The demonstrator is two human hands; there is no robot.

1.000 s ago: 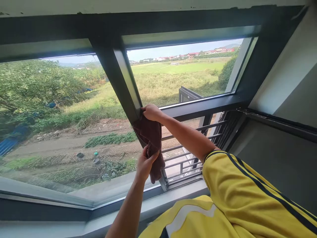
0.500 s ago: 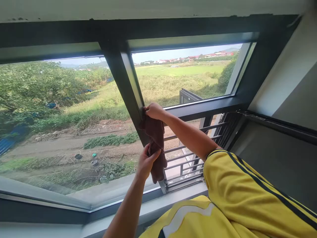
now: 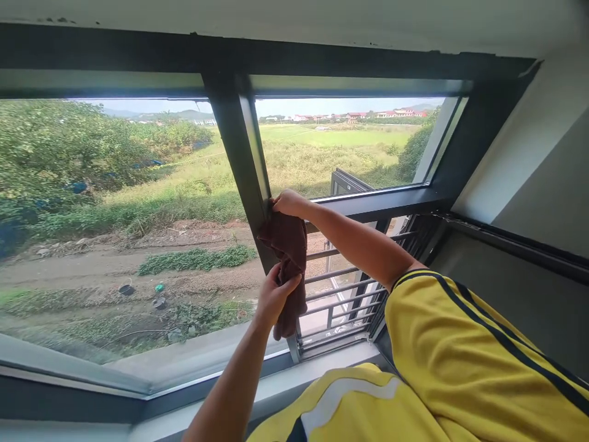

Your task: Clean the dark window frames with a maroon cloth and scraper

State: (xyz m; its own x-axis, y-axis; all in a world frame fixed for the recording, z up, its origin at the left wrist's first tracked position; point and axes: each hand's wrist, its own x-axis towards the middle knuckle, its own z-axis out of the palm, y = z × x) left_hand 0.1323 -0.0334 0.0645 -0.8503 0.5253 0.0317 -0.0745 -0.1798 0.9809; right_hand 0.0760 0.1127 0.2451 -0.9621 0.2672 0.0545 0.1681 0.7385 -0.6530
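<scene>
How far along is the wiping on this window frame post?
Done: nothing in view shows a finished part. In hand: the right hand presses the top of the brown cloth against the dark frame post, and the left hand grips its lower end. Left: the post's upper stretch, above the cloth, is untouched now.

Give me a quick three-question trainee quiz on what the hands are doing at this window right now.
1. True or false: both hands grip the cloth.
2. Which hand is higher on the mullion? A) left hand B) right hand
3. Fill in: beyond the opening to the right of the cloth are horizontal metal ____.

Key: 1 true. 2 B: the right hand presses the cloth's top against the mullion; the left hand holds its lower part. 3 bars.
</scene>
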